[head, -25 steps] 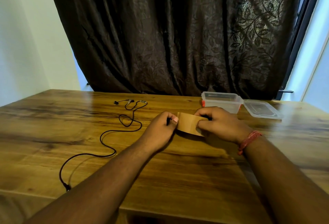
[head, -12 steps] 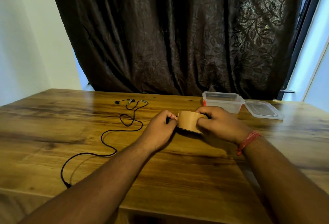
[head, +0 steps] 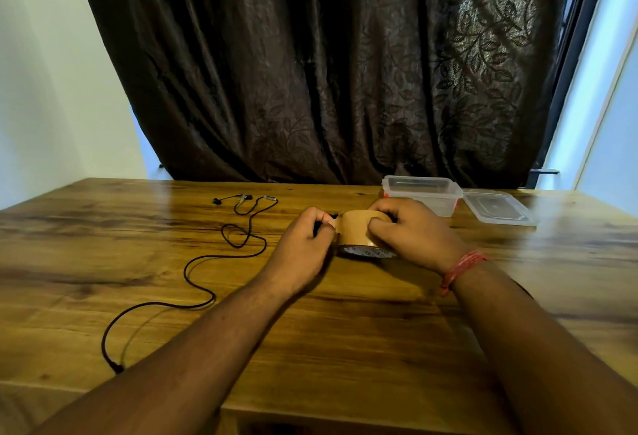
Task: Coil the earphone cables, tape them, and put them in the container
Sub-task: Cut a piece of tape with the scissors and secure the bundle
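A brown tape roll stands tilted on the wooden table, its printed core facing me. My right hand grips the roll from the right, thumb on its outer face. My left hand pinches the tape's loose end at the roll's left side; something small and dark shows between its fingers, and I cannot tell what it is. A black earphone cable lies uncoiled on the table to the left, earbuds at the far end, plug near the front edge. The clear plastic container stands open behind my right hand.
The container's clear lid lies flat to its right. A dark patterned curtain hangs behind the table's far edge. Pale walls stand on both sides.
The tape roll has turned and tilted between my hands, so its core now faces me. My left hand sits closer against the roll. The earphone cable has not moved.
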{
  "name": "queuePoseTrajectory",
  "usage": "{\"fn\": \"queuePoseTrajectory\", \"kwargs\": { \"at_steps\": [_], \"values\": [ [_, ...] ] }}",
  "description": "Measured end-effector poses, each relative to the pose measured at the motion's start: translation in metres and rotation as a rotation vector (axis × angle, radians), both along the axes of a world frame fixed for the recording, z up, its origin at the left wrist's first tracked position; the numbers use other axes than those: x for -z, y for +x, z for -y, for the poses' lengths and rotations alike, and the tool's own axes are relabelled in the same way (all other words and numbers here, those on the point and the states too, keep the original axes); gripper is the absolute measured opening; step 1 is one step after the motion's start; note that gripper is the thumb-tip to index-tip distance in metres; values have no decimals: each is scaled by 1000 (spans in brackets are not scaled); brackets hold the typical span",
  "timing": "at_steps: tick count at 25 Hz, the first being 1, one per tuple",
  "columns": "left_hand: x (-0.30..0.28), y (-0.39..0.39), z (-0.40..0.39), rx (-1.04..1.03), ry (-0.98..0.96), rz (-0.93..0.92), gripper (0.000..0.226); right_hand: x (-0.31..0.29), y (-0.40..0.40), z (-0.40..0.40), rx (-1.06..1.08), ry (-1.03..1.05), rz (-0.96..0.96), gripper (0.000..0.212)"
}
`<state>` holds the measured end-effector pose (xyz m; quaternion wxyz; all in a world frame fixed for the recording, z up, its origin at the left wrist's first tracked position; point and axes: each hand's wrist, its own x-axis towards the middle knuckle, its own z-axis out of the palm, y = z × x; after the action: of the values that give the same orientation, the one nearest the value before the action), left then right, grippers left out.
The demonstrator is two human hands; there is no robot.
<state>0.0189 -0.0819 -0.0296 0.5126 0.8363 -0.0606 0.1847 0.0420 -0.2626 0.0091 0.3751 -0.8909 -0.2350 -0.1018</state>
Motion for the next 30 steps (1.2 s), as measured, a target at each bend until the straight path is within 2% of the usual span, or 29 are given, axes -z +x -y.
{"fn": "queuePoseTrajectory", "kwargs": {
  "at_steps": [4, 7, 10, 16, 20, 30],
  "values": [
    [1, 4, -2, -17, -155, -102, 18, 3, 0, 2, -9, -11, 29, 13],
    [2, 5, -7, -68, -147, -145, 32, 5, -1, 2, -31, -15, 52, 11],
    [1, 1, -8, -29, -100, -125, 36, 7, -3, -2, -51, -26, 69, 10],
    [1, 5, -8, -64, 60, -55, 16, 10, -2, -5, -53, -61, 115, 11],
    [1, 5, -7, -72, 31, -44, 11, 11, -1, -6, -35, -63, 114, 12],
    [2, 6, -4, -4, -107, -123, 15, 12, 4, -3, 17, -85, 123, 12]
  ]
}}
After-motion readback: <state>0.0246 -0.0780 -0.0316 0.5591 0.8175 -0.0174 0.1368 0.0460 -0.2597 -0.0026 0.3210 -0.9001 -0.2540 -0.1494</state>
